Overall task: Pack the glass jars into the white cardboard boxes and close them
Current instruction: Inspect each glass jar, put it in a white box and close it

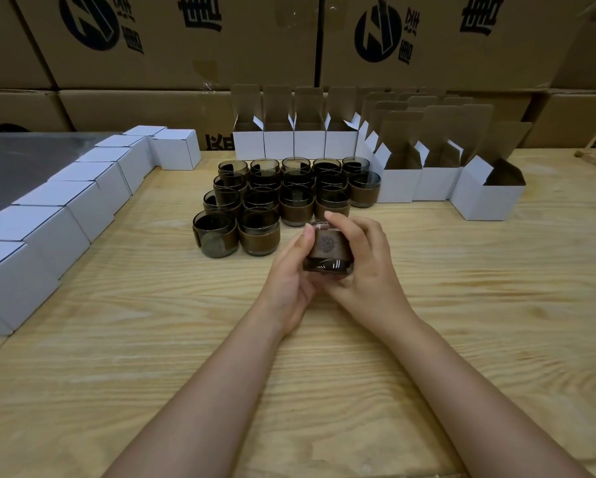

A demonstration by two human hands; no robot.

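Backdrop: stacked brown cartons [186,46] with dark printed logos line the far side, behind a pale wooden table [462,322].
Far left: a grey metal sheet [20,157] lies beyond the table's left edge.
Done so far: a row of closed white boxes [82,191] runs from near left to far centre along that edge; I judge these packed, though their contents are hidden.
Waiting boxes: open white boxes [403,181] stand with flaps up along the far centre and down the right side; those whose insides show look empty.
Waiting jars: a tight block of dark glass jars [265,198] with brown sleeves stands at centre, just near of the open boxes.
Jar in hand: one held jar [329,250] is lifted just near of that block, above the table, its printed sleeve facing the camera.
Left hand [291,274]: fingers curled round the jar's left side.
Right hand [365,267]: fingers wrapped over its right side and rim.
Progress: by my judgement well short of finished; many jars are left, and this one is not yet in a box.
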